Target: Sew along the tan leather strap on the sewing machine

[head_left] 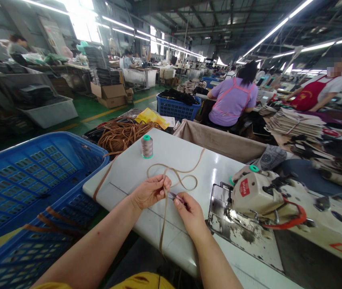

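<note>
A thin tan strap (164, 218) is pinched in the fingers of my left hand (151, 192). From there one end hangs down over the front edge of the table, while the rest loops across the white top. My right hand (190, 210) is closed on small thread snips (172, 195), whose grey blade points left and touches or nearly touches the strap just below my left fingertips. Most of the snips' handle is hidden in my right fingers.
A thread cone (147, 146) stands on the white table (122, 172). On the right is a sewing machine (258, 192). A blue basket (38, 160) stands at the left, beside a heap of brown straps (122, 136). A person in purple (233, 100) sits ahead.
</note>
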A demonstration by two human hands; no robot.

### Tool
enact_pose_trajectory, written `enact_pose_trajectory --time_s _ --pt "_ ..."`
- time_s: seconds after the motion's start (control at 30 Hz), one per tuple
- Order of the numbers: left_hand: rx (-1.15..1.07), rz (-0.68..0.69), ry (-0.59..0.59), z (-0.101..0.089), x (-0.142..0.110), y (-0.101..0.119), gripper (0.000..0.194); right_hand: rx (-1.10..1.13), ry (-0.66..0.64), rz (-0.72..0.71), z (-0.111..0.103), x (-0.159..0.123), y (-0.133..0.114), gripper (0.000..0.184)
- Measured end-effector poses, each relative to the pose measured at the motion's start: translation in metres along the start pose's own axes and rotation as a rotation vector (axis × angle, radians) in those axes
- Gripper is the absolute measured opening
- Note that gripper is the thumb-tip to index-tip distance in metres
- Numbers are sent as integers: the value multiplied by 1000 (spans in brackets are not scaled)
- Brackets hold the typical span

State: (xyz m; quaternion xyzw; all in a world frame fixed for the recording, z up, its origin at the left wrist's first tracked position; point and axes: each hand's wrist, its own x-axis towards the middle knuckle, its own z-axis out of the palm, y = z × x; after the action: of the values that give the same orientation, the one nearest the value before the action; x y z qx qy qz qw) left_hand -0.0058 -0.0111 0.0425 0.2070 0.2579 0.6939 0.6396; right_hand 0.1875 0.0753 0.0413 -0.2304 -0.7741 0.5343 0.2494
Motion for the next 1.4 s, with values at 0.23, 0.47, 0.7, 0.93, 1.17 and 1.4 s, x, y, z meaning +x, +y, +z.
enact_pose_trajectory --time_s 0.23,0.47,0.7,0.93,1.17,1.4 --pt "51 -48 -68 0 0 -2 30 22 -47 -88 3 -3 -1 33" --pt "54 -63 -121 5 -1 -2 29 58 -68 -129 5 -2 -5 30" --pt "57 -85 -157 5 -3 -2 27 72 -94 -133 5 -1 -5 31" --pt "44 -128 -138 8 -4 1 28 97 83 -51 -2 0 -3 39" --pt "127 -63 -45 1 0 -1 33 108 241 -28 -4 -3 -5 35" --pt "254 48 9 -2 3 -6 36 -101 337 -267 -3 -10 -8 17"
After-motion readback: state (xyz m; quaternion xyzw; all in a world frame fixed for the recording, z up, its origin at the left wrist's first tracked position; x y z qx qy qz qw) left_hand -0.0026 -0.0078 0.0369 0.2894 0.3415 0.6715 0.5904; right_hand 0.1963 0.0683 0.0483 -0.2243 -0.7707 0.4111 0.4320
